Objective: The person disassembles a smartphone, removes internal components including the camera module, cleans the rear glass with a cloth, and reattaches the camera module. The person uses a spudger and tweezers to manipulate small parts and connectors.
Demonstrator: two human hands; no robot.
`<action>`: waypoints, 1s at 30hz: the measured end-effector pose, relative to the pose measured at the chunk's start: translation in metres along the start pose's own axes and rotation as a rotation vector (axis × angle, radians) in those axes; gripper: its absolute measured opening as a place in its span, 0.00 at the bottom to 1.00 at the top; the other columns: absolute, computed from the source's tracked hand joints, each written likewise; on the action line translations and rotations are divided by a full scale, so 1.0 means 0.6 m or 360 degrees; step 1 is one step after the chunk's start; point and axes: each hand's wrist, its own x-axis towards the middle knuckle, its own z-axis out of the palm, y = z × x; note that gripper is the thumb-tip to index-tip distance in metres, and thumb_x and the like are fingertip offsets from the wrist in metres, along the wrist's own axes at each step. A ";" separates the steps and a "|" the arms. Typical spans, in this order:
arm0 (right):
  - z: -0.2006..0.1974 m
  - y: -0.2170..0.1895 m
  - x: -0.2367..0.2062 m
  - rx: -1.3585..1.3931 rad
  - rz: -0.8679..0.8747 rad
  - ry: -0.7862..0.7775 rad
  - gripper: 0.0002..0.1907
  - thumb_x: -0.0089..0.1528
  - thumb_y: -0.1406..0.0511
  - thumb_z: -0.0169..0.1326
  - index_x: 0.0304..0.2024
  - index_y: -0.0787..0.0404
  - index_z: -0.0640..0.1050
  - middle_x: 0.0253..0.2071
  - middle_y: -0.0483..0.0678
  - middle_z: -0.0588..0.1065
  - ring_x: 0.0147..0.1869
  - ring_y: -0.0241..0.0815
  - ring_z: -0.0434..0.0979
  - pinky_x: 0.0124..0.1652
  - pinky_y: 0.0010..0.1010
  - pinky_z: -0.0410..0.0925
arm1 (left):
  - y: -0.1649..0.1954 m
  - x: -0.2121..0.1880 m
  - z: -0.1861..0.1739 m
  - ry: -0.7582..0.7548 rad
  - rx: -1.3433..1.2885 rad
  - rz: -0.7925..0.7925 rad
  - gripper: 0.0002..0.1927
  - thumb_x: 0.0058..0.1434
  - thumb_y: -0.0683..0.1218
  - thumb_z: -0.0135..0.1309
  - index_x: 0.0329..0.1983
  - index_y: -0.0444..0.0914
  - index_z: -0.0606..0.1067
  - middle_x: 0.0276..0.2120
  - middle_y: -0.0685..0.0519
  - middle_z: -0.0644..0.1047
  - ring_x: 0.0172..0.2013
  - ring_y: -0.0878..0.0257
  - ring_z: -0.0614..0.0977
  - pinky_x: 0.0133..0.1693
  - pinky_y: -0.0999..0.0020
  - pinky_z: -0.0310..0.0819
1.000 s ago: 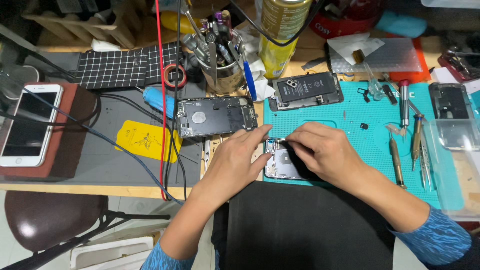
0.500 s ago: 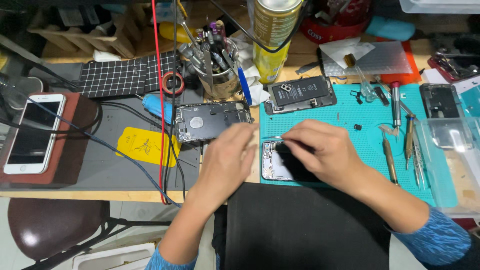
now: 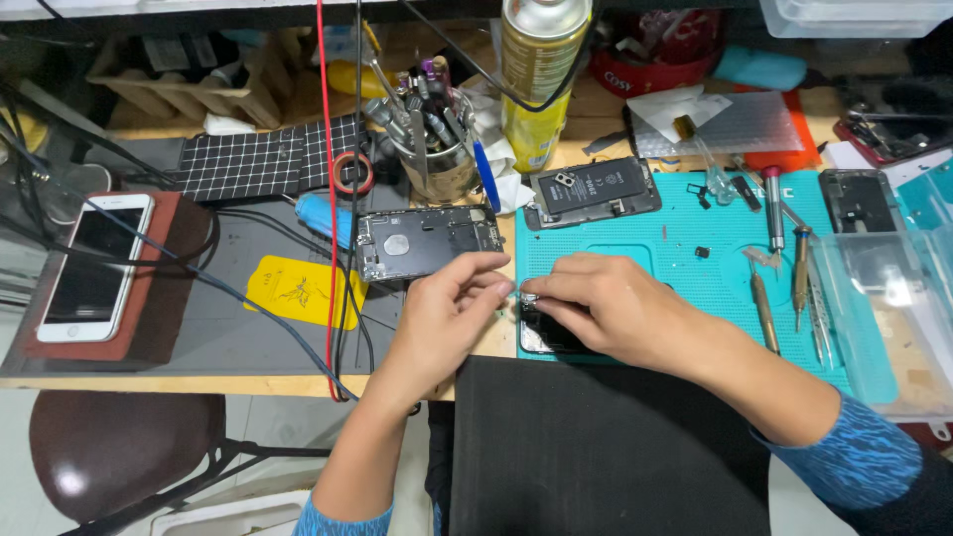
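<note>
Teal silicone work mat (image 3: 685,260) carries a dark, opened phone body (image 3: 544,334) at its near left corner, where both hands meet. The left hand (image 3: 447,316) and the right hand (image 3: 606,308) bring fingertips together, pinching a small silvery part (image 3: 527,298) just above the phone. A bare grey phone housing (image 3: 427,241) lies nearby, beside a yellow pad (image 3: 298,292).

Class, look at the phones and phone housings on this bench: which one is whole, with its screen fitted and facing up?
The white phone on the reddish-brown block at far left. The others, like the grey housing at centre, lie opened with their insides showing.
</note>
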 end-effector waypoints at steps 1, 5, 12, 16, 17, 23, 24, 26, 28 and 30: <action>0.001 -0.001 0.001 0.0005 -0.0023 0.0006 0.12 0.61 0.66 0.58 0.47 0.64 0.80 0.36 0.54 0.79 0.40 0.56 0.80 0.40 0.41 0.72 | -0.005 0.002 0.000 -0.0026 -0.0143 -0.0113 0.16 0.64 0.40 0.57 0.53 0.30 0.76 0.37 0.49 0.81 0.36 0.69 0.81 0.38 0.73 0.76; 0.007 -0.005 0.010 0.0053 0.0195 -0.0112 0.13 0.60 0.63 0.60 0.44 0.64 0.80 0.37 0.54 0.80 0.42 0.55 0.82 0.41 0.41 0.73 | -0.012 0.003 -0.008 0.0058 -0.0211 -0.0251 0.11 0.61 0.37 0.59 0.46 0.29 0.79 0.32 0.49 0.80 0.31 0.72 0.79 0.34 0.75 0.74; -0.034 0.024 -0.004 -0.0499 0.0601 -0.0202 0.18 0.53 0.60 0.64 0.43 0.62 0.83 0.41 0.54 0.78 0.41 0.60 0.79 0.41 0.48 0.71 | -0.003 -0.015 -0.026 0.0293 0.1330 0.0116 0.11 0.59 0.49 0.62 0.40 0.38 0.81 0.26 0.41 0.82 0.28 0.44 0.83 0.34 0.53 0.75; -0.040 0.046 -0.012 -0.0641 0.0694 -0.0340 0.12 0.56 0.60 0.62 0.39 0.59 0.84 0.40 0.55 0.78 0.44 0.60 0.79 0.44 0.48 0.71 | -0.006 -0.008 -0.024 0.0245 0.1338 0.0156 0.08 0.62 0.45 0.57 0.41 0.40 0.81 0.29 0.42 0.82 0.32 0.42 0.83 0.37 0.49 0.76; -0.039 0.050 -0.013 -0.0619 0.0709 -0.0335 0.14 0.55 0.60 0.63 0.40 0.59 0.84 0.40 0.56 0.78 0.44 0.60 0.79 0.44 0.48 0.71 | -0.006 -0.009 -0.024 0.0244 0.1351 0.0175 0.08 0.60 0.45 0.58 0.41 0.40 0.81 0.29 0.42 0.82 0.32 0.42 0.83 0.37 0.49 0.76; -0.037 0.074 -0.004 -0.0448 0.0936 -0.0467 0.14 0.55 0.58 0.63 0.38 0.60 0.83 0.36 0.57 0.80 0.44 0.58 0.79 0.44 0.47 0.70 | 0.000 0.001 -0.017 0.0341 0.1313 0.0354 0.08 0.58 0.44 0.59 0.40 0.37 0.80 0.32 0.41 0.82 0.32 0.41 0.82 0.34 0.49 0.76; -0.039 0.079 -0.003 -0.0402 0.0999 -0.0513 0.14 0.56 0.57 0.63 0.37 0.60 0.83 0.34 0.56 0.80 0.43 0.58 0.80 0.44 0.47 0.70 | 0.002 0.001 -0.017 0.0322 0.1320 0.0297 0.08 0.59 0.43 0.58 0.41 0.38 0.80 0.30 0.41 0.81 0.32 0.41 0.83 0.35 0.49 0.76; -0.046 0.088 -0.001 -0.0334 0.0864 -0.0456 0.14 0.54 0.57 0.65 0.34 0.61 0.83 0.31 0.55 0.80 0.39 0.53 0.79 0.41 0.43 0.70 | 0.005 0.000 -0.020 0.0286 0.1333 0.0181 0.09 0.60 0.42 0.56 0.43 0.39 0.81 0.27 0.40 0.80 0.32 0.42 0.83 0.37 0.49 0.76; -0.050 0.095 -0.001 -0.0186 0.0908 -0.0463 0.15 0.54 0.57 0.66 0.32 0.62 0.83 0.28 0.52 0.79 0.34 0.48 0.79 0.37 0.40 0.70 | 0.008 0.000 -0.022 0.0286 0.1309 0.0178 0.07 0.59 0.43 0.58 0.40 0.38 0.82 0.27 0.41 0.81 0.31 0.42 0.83 0.37 0.51 0.76; -0.059 0.101 -0.002 0.0040 0.1129 -0.0518 0.15 0.55 0.56 0.67 0.32 0.61 0.83 0.25 0.49 0.78 0.29 0.43 0.78 0.32 0.37 0.70 | 0.009 0.001 -0.024 0.0253 0.1230 0.0142 0.06 0.59 0.44 0.58 0.37 0.38 0.82 0.27 0.41 0.81 0.31 0.43 0.83 0.37 0.53 0.77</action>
